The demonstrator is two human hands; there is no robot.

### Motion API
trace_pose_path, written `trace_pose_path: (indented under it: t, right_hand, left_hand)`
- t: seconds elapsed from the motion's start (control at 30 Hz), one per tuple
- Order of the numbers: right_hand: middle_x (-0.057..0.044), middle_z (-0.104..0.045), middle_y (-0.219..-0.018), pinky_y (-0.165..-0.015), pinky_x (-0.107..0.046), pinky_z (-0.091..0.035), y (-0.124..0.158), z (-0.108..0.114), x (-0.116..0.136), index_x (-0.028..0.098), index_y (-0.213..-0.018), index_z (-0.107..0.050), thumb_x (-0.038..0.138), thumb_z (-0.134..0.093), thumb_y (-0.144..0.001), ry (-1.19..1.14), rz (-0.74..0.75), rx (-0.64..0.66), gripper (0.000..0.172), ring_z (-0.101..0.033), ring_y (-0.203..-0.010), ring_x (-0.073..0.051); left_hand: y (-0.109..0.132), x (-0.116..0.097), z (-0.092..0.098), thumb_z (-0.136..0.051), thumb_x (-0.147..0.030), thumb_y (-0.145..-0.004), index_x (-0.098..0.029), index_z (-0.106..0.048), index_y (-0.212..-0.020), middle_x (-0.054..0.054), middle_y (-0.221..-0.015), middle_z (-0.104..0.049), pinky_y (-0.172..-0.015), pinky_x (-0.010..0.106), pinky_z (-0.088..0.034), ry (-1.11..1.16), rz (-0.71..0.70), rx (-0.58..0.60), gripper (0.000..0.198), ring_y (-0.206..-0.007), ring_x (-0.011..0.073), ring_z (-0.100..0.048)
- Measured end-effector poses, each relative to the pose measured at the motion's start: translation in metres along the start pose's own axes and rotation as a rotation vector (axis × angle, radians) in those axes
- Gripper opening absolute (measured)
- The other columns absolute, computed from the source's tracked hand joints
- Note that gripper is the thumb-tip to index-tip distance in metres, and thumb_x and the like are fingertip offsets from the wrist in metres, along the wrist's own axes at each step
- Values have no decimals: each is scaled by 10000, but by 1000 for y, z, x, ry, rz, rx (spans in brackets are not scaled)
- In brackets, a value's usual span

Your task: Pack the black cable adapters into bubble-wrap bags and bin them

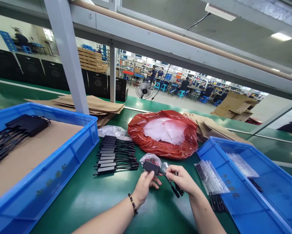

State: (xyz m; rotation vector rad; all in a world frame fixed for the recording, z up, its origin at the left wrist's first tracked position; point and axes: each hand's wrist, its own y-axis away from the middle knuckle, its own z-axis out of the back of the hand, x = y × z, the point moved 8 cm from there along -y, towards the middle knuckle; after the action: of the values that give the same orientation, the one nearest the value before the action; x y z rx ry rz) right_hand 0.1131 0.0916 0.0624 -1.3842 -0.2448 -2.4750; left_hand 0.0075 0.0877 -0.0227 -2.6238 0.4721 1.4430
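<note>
The person is holding a small black adapter (151, 166) just above the green table (87, 198), in front of a crumpled clear bag (150, 158). The left hand (144, 186) is pinching the boxy body between thumb and fingers. The right hand (182, 179) is closed around the thin black cable (173, 190) trailing down from it.

The box is looking hard, matte and square-edged, and probably light, so its flat sides seem the surest place to grip. The cable is looking limp and rubbery, likely to flop and snag unless it is gathered up.

A row of adapters (115, 156) is lying neatly just to the left. Behind them a glossy red bag (136, 130) is sagging open around milky film. A left blue tray (62, 169) and a right blue tray (253, 195), both smooth moulded plastic, are flanking the spot.
</note>
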Motion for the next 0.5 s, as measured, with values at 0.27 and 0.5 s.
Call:
trace_pose_path:
  t: [0.27,0.5]
  right_hand:
    - [30,-493,-512,-496,-212,-302,8,-34,-43,150,-584,-560,272,-532,-702,-42,-92,156,172,-384,-495,-89]
    - [47,-429,-504,-488,-205,-295,10,-32,-47,158,-572,-533,235,-552,-681,-13,-129,148,135,-363,-504,-90]
  left_hand:
    - [-4,0,6,-579,-505,-710,-140,-519,-867,-11,-590,-580,-441,190,-390,-117,1,-75,402,-495,97,-542]
    - [-5,3,3,-566,-528,-706,-139,-526,-846,-26,-541,-560,-442,193,-379,-126,46,-50,415,-452,88,-522]
